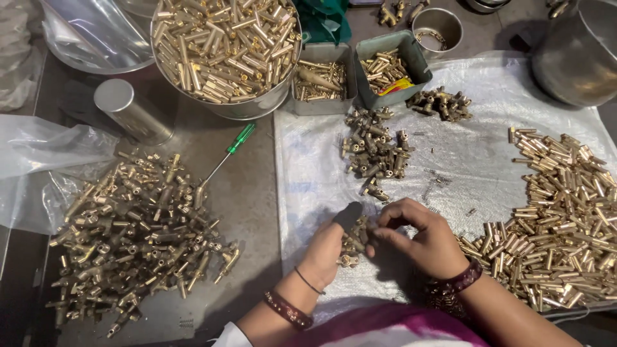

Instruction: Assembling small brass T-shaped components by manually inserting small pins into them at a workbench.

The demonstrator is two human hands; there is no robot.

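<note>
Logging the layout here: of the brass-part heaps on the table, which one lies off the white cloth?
The big heap of brass fittings at far left, beside the green-handled screwdriver; it sits on bare table, the others on white cloth.

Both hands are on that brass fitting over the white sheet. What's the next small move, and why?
Probably finish seating the part: the left hand steadies the brass fitting while the right hand pinches at its end. Then likely drop it on the assembled heap.

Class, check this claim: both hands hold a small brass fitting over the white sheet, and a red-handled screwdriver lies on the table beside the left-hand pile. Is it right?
Not quite. The head view shows the screwdriver has a green handle, not red. The rest stands: both the left hand and right hand hold the brass fitting over the white sheet.
</note>
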